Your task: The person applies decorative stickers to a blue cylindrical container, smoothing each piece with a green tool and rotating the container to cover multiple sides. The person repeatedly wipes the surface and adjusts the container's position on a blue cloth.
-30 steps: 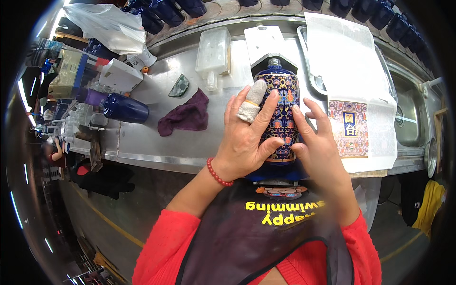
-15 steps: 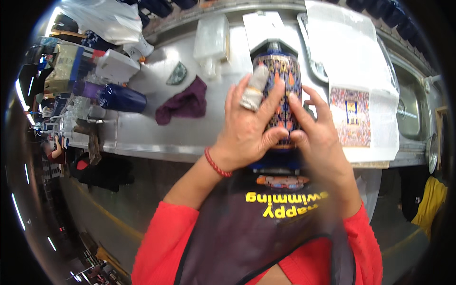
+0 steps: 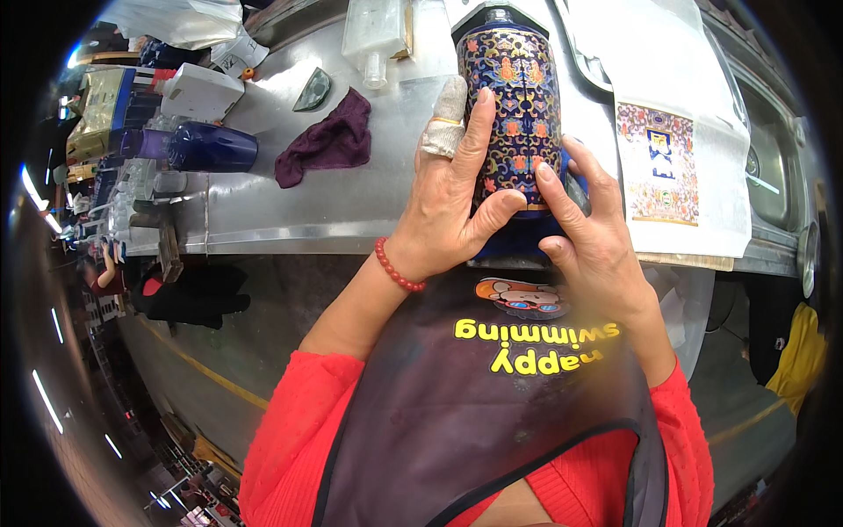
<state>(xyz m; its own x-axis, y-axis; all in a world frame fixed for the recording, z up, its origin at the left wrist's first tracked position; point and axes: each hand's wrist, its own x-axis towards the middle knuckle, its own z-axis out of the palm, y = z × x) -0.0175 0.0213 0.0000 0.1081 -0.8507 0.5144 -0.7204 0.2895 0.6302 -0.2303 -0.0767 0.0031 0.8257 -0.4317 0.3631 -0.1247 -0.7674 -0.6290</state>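
A dark blue bottle (image 3: 512, 114) lies with its clear neck pointing away from me, its body covered by an ornate floral pattern in orange, gold and blue. Along its left side rests my left hand (image 3: 448, 189), fingers stretched and spread, the index finger and thumb on the pattern. One finger of that hand wears a greyish-white fabric cover (image 3: 445, 123) with a yellow band. At the bottle's lower right, my right hand (image 3: 593, 211) touches the pattern's edge with an extended index fingertip; its thumb is apart from the others. The underside of the bottle is hidden.
A purple cloth (image 3: 329, 142) and a dark green curved piece (image 3: 313, 90) lie on the metal table (image 3: 263, 211). Behind stands a clear bottle (image 3: 376, 39). Left is a blue bottle (image 3: 213, 147); right, a patterned printed sheet (image 3: 659, 167) on white paper, beside a sink (image 3: 777, 176).
The whole view has shifted, so the table sits higher. My left fingers have moved off the middle of the pattern toward the left side. My right thumb has come away from the bottle.
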